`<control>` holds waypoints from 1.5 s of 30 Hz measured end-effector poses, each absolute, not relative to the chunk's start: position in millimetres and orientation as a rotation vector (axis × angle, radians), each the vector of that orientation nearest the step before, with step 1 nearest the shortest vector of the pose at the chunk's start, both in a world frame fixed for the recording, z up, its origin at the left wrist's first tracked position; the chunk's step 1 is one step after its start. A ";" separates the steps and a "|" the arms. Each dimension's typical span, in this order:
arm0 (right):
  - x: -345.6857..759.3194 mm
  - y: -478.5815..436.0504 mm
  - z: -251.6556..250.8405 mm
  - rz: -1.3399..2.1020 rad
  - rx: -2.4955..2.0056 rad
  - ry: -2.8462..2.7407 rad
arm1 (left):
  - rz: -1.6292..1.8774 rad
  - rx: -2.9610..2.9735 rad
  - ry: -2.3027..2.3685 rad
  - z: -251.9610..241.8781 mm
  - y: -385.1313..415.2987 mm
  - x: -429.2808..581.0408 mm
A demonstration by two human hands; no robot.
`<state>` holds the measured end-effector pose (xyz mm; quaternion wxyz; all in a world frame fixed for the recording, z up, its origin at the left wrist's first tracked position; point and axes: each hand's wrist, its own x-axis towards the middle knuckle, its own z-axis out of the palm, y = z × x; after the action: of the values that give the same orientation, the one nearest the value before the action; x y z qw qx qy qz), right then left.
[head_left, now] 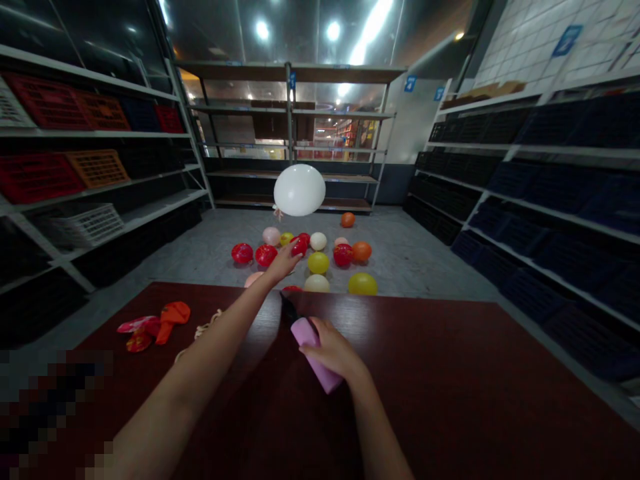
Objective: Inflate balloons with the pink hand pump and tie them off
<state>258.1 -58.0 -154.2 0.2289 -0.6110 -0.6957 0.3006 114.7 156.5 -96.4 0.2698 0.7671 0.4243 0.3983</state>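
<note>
A white inflated balloon point(299, 191) hangs in the air past the far edge of the table, its knotted neck at lower left. My left hand point(285, 262) reaches out below it, fingers stretched and apart, not touching it. With my right hand point(330, 348) I grip a pink hand pump point(320, 370), whose black nozzle point(289, 309) points away from me over the tabletop. Limp orange and red balloons point(173, 320) lie at the left of the dark brown table point(430, 373). Beside my left forearm is a pale string point(206, 325), partly hidden by the arm.
Several inflated balloons rest on the grey floor point(410, 267) beyond the table, among them a yellow balloon point(363, 284) and an orange balloon point(362, 251). Metal shelving point(290, 113) stands at the back. Racks with crates point(45, 177) line both sides.
</note>
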 end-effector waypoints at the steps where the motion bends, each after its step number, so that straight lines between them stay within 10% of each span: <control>1: 257.7 -57.9 -154.6 0.830 -1.656 -1.919 | 1.085 2.078 1.154 -100.2 155.8 110.2; 27: 193.0 -76.2 -155.5 2.075 -0.813 -1.052 | 1.336 1.867 1.939 -186.1 -12.6 -140.5; 37: 183.5 -80.3 -159.0 2.108 -0.850 -1.136 | 1.078 1.718 2.359 -187.2 -8.6 -148.6; 45: 182.0 -79.0 -159.3 2.087 -0.886 -1.177 | 1.591 1.610 1.875 -168.3 -20.4 -146.2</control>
<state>182.0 -79.0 -159.3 0.2895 -0.3321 -0.4409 0.7820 -146.2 -20.4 -168.3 0.1011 0.5450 0.6346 0.5386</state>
